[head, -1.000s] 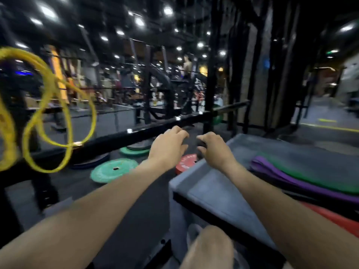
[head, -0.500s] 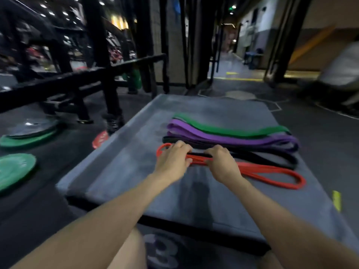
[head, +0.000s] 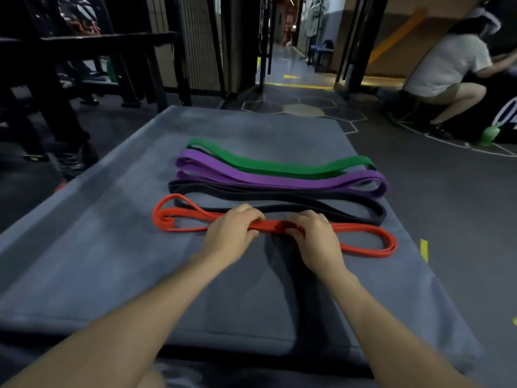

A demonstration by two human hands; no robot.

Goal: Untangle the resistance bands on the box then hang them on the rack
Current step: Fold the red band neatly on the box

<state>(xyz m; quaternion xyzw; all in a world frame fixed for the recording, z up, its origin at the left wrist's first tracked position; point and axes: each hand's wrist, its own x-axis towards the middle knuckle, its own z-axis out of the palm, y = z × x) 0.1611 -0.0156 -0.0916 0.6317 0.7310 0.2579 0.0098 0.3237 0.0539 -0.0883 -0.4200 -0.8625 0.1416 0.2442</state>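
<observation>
Several resistance bands lie side by side on the grey padded box (head: 117,247). Nearest me is the red band (head: 369,242), folded on itself with a loop at its left end. Behind it lie a black band (head: 349,211), a purple band (head: 279,180) and a green band (head: 265,163). My left hand (head: 232,233) grips the red band near its middle, fingers curled over it. My right hand (head: 313,236) grips the same band just to the right. The stretch of band under both hands is hidden.
A black steel rack (head: 56,79) stands to the left of the box. A person in a white shirt (head: 444,68) crouches at the far right on the dark floor. A corridor (head: 282,57) opens straight ahead.
My view swung from the rack with the yellow band to the box. Both hands came down onto the red band and closed on its middle.
</observation>
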